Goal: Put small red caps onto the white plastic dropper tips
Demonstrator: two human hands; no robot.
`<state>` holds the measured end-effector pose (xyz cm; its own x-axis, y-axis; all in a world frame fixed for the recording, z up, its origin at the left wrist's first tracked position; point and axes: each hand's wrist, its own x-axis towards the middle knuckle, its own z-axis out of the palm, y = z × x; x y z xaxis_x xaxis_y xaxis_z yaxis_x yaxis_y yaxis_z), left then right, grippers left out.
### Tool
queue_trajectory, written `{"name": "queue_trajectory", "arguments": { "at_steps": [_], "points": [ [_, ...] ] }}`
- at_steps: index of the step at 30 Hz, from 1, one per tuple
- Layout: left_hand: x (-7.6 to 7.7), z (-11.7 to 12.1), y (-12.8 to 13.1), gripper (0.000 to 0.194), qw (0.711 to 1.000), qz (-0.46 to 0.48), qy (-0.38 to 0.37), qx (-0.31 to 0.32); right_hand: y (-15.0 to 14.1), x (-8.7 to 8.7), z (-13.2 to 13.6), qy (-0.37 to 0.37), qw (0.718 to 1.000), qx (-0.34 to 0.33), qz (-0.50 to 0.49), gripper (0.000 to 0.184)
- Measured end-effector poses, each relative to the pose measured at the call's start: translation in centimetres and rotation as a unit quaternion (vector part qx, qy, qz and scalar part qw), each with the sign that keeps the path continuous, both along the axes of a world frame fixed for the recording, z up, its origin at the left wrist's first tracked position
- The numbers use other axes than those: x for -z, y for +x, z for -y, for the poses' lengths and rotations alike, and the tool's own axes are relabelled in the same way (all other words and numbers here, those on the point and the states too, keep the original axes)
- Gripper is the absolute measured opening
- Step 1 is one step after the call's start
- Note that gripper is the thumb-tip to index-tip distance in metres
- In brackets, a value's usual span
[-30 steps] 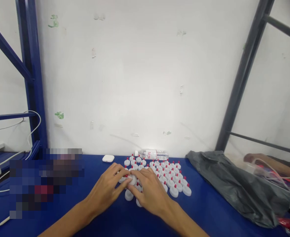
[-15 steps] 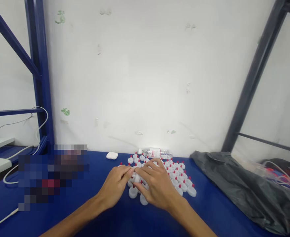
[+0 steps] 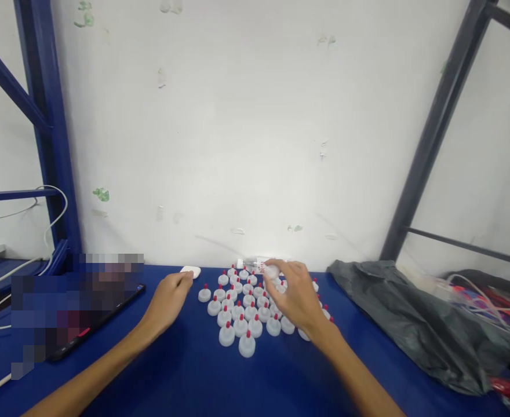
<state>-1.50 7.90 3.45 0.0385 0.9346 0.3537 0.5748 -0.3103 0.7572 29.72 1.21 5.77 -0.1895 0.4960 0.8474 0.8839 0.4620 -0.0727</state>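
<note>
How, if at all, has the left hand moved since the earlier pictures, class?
Yes: judged against the white case, the left hand has shifted leftward and closer to it in view.

Indoor workspace: blue table (image 3: 220, 385), scuffed wall (image 3: 237, 127)

Containers (image 3: 255, 328) cluster mid-desk (image 3: 194, 365). Behind them, a bottle (image 3: 250, 264) lies before the wall (image 3: 237, 145), with a case (image 3: 195, 270) to its left. A device (image 3: 102, 322) lies farther left on the desk, a cloth (image 3: 415, 324) right of the containers.
</note>
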Motion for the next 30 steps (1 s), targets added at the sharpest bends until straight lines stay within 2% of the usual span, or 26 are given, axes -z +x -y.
{"name": "queue_trajectory", "arguments": {
  "at_steps": [3, 6, 11, 16, 19, 22, 26, 30],
  "points": [
    [0.5, 0.4, 0.2, 0.035, 0.994, -0.104, -0.009, -0.013, -2.3, 0.7, 1.0, -0.056, 0.994, -0.093, 0.013, 0.02],
    [0.9, 0.6, 0.1, 0.028, 0.983, -0.182, -0.017, -0.019, -4.4, 1.3, 2.3, -0.106, 0.976, -0.185, 0.039, 0.018],
    [1.2, 0.2, -0.5, 0.023, 0.966, -0.255, -0.032, -0.012, -6.2, 2.1, 3.6, -0.155, 0.947, -0.268, 0.085, 0.005],
    [1.6, 0.2, -0.4, 0.024, 0.961, -0.273, -0.041, -0.001, -7.5, 3.3, 3.9, -0.201, 0.932, -0.273, 0.125, 0.011],
    [1.6, 0.4, -0.2, 0.022, 0.961, -0.275, -0.041, 0.004, -7.7, 3.4, 3.9, -0.218, 0.925, -0.271, 0.154, 0.017],
    [1.6, 0.6, -0.3, 0.02, 0.961, -0.273, -0.041, 0.008, -7.4, 2.9, 3.9, -0.2, 0.932, -0.261, 0.154, 0.018],
    [1.6, 0.7, -0.4, 0.019, 0.964, -0.265, -0.032, 0.011, -6.7, 2.1, 3.8, -0.141, 0.955, -0.221, 0.136, 0.016],
    [1.9, 0.5, -0.4, 0.035, 0.969, -0.247, 0.005, 0.016, -6.3, 1.9, 3.5, -0.104, 0.968, -0.185, 0.135, 0.014]
  ]
}}
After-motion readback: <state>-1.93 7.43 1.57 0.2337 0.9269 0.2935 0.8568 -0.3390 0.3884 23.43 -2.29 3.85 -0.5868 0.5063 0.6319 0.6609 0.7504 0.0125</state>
